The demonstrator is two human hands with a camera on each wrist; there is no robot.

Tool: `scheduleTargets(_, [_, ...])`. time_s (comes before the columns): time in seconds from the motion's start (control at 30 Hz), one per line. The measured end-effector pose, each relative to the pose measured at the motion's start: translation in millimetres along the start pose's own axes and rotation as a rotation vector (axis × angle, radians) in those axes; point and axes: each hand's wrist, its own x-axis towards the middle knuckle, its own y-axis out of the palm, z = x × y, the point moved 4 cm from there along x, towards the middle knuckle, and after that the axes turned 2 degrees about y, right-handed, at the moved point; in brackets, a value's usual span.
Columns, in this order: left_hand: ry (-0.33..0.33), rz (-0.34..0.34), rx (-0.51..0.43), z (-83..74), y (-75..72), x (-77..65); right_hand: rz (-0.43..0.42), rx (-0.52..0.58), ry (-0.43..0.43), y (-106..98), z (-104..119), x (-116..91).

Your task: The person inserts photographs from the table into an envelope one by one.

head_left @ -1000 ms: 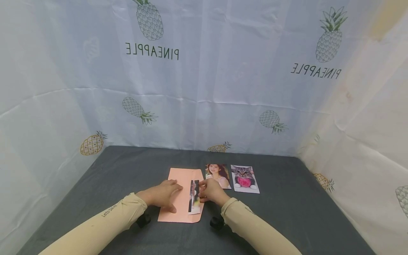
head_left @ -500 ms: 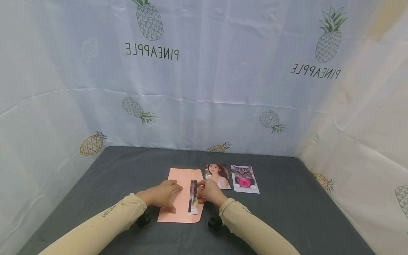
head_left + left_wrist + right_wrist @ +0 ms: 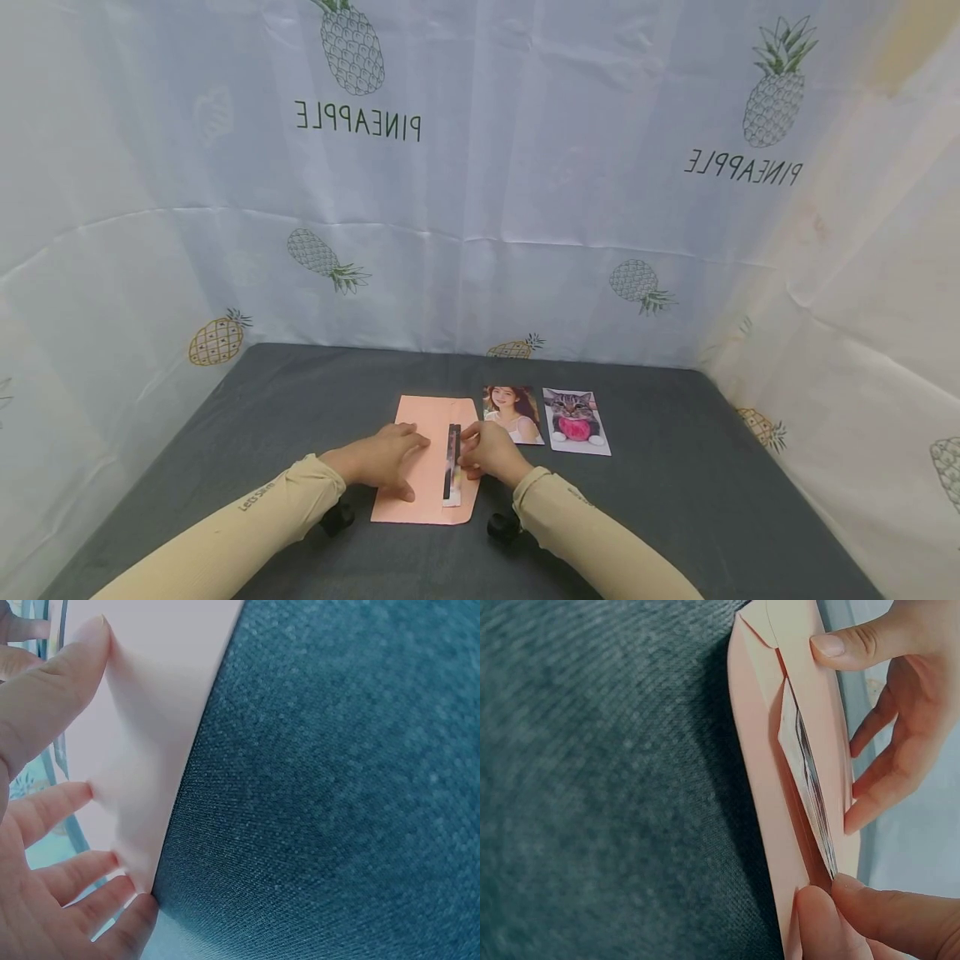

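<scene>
A pink envelope point(image 3: 431, 410) lies flat on the dark table, its flap side facing right. My left hand point(image 3: 381, 457) presses on its left part with fingers and thumb spread. A photo point(image 3: 452, 471) pokes out of the envelope's opening as a narrow strip, the rest of it hidden inside. My right hand point(image 3: 495, 452) pinches the photo's outer edge between thumb and finger. Seen from the right wrist, the photo point(image 3: 802, 761) stands slightly tilted in the slit, with the thumb point(image 3: 862, 896) at its near end.
A photo of a person point(image 3: 513, 414) lies just beyond my right hand. To its right is a photo of a cat point(image 3: 576, 422) with a pink ball. A pale curtain point(image 3: 480, 183) with pineapple prints hangs behind and beside the dark cloth-covered table point(image 3: 645, 517).
My right hand has shifted slightly left, and the strip of photo showing outside the envelope has become narrower. The left hand and the other two photos have stayed put.
</scene>
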Motion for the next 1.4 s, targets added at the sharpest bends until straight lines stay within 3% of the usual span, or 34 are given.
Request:
scheduleTargets(0.4, [-0.012, 0.007, 0.002, -1.6, -1.9, -0.9, 0.006, 0.018, 0.011, 0.2, -0.2, 0.9])
scheduleTargets(0.83, [-0.004, 0.008, -0.005, -0.1, 0.2, 0.6, 0.017, -0.044, 0.012, 2.2, -2.9, 2.4])
scheduleTargets(1.4, [0.003, 0.006, -0.009, -0.7, 0.5, 0.4, -0.017, -0.054, 0.006, 3.4, -2.4, 0.8])
